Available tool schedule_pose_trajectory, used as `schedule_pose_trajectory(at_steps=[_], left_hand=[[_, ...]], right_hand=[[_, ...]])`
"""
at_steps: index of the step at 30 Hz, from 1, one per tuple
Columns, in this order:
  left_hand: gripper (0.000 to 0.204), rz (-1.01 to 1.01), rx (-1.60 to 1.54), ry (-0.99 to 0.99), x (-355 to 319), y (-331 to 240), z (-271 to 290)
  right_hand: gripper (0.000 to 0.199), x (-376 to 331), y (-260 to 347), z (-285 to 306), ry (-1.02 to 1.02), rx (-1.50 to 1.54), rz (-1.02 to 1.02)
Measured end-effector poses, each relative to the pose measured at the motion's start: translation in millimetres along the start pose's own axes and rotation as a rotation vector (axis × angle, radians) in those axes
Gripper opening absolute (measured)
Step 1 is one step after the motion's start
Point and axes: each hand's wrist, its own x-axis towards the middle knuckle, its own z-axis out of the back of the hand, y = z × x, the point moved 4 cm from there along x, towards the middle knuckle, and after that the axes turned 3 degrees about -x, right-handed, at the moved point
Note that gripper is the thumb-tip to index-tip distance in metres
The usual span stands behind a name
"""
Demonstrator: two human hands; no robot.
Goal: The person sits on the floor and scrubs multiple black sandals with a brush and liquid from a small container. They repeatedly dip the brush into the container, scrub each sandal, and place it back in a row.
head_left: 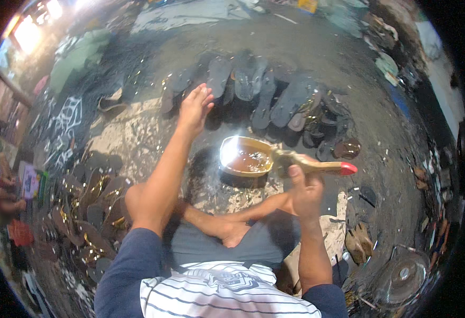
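My right hand (306,192) grips a wide paintbrush (317,166) by its yellowish handle, which ends in a red tip pointing right. The bristles rest at the right rim of a round metal bowl (227,168) of brown liquid on the floor in front of me. My left hand (195,107) is stretched far forward, holding nothing, fingers apart, just short of a row of dark flip-flop soles (253,85). I sit on the floor with my bare legs folded (227,228) below the bowl.
More dark soles and straps lie in a pile at my left (97,206) and around the right of the bowl (322,127). A small fan (402,275) sits at lower right. Another person (2,191) sits at the far left. The floor is spattered and cluttered.
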Motion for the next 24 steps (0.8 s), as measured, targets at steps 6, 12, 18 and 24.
schedule_pose_trajectory(at_steps=[6, 12, 18, 24], left_hand=[[0.028, -0.432, 1.190, -0.370, -173.9, -109.0, 256.6], [0.093, 0.628, 1.814, -1.018, -416.4, -100.3, 406.5], [0.072, -0.014, 1.427, -1.137, -444.4, -70.7, 407.4], [0.038, -0.328, 1.420, -0.926, -404.5, -127.0, 336.6]], right_hand=[[0.036, 9.3, -32.8, 28.0, -0.046, -0.043, -0.146], [0.039, 41.4, -61.2, 9.7, -0.109, -0.111, -0.118], [0.039, 50.6, -87.0, -42.8, 0.114, -0.122, -0.074], [0.032, 69.3, -159.1, -83.3, 0.321, -0.909, 0.127]])
